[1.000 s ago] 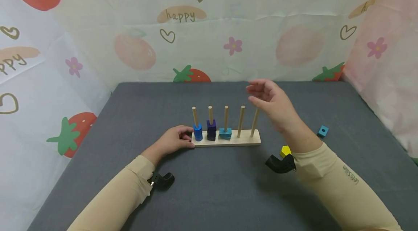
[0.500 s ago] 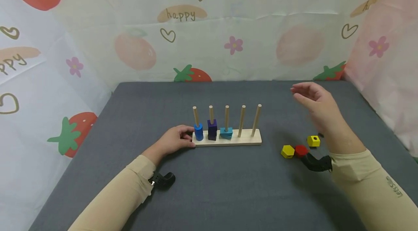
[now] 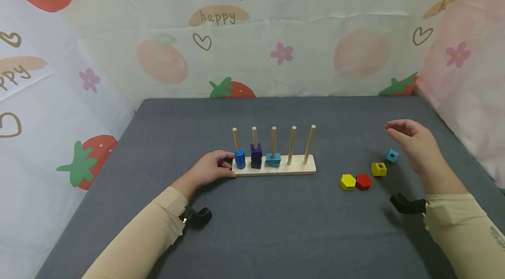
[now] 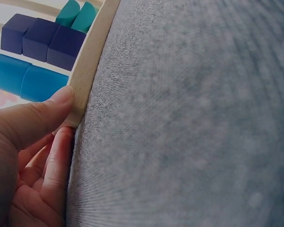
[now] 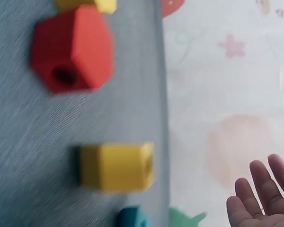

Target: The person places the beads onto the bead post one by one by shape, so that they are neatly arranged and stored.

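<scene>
1. One pale wooden five-peg rack [image 3: 284, 170] stands part-filled on the grey tabletop [image 3: 252, 230], pinched by our left hand [image 3: 211, 167].
2. Our right hand [image 3: 419, 145] hovers empty, fingers relaxed.
3. Probably mid-stacking, we must reach down.

a screened-off tabletop booth, strawberry-print sheets [image 3: 244, 59] around a grey cloth-covered table [image 3: 276, 226]

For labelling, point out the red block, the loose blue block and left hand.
Red block [image 3: 364, 181], head view, hexagonal face.
Loose blue block [image 3: 392, 156], head view, holed face.
Left hand [image 3: 206, 168], head view, its back.
</scene>
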`<state>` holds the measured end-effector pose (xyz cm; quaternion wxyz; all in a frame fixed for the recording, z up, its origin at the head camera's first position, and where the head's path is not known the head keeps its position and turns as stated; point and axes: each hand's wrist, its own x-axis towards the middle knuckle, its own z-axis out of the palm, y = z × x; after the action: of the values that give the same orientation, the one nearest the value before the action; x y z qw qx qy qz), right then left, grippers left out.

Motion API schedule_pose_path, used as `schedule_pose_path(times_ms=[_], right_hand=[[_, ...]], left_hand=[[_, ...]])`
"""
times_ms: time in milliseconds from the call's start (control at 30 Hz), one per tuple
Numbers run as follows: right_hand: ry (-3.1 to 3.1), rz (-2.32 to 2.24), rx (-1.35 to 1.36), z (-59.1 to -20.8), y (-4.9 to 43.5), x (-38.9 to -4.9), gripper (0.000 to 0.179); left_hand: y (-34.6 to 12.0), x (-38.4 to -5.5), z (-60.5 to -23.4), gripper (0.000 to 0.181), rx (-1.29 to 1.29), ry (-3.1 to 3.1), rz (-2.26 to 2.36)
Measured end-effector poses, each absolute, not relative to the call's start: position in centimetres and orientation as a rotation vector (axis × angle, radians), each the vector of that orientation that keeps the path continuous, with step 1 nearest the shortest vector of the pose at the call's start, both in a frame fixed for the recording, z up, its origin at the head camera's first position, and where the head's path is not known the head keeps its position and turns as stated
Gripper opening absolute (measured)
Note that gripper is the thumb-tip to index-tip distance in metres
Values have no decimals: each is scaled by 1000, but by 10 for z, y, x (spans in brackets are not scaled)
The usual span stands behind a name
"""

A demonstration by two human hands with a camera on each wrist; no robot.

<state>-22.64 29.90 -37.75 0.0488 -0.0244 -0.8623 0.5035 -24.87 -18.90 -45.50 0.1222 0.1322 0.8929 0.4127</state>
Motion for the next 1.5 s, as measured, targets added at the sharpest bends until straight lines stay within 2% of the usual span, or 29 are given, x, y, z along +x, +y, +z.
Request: schedule_pose_path(times_ms=[167, 400, 533, 1133, 1500], right_hand=[[-2654, 1587, -146, -392, 314, -227, 26], [-2829, 1476, -184, -404, 329, -230, 57], [-2981, 1438, -128, -409, 336, -232, 62], [-3235, 1296, 39, -418, 351, -235, 45], [-3248, 1200, 28, -418, 349, -235, 45]], left_hand=[[-189, -249, -455, 51, 392, 2604, 1202], [-188, -250, -456, 52, 400, 2610, 1203], [-189, -250, -458, 52, 411, 2614, 1210], [-189, -249, -457, 51, 392, 2615, 1211], [-189, -250, -458, 51, 380, 2613, 1206]])
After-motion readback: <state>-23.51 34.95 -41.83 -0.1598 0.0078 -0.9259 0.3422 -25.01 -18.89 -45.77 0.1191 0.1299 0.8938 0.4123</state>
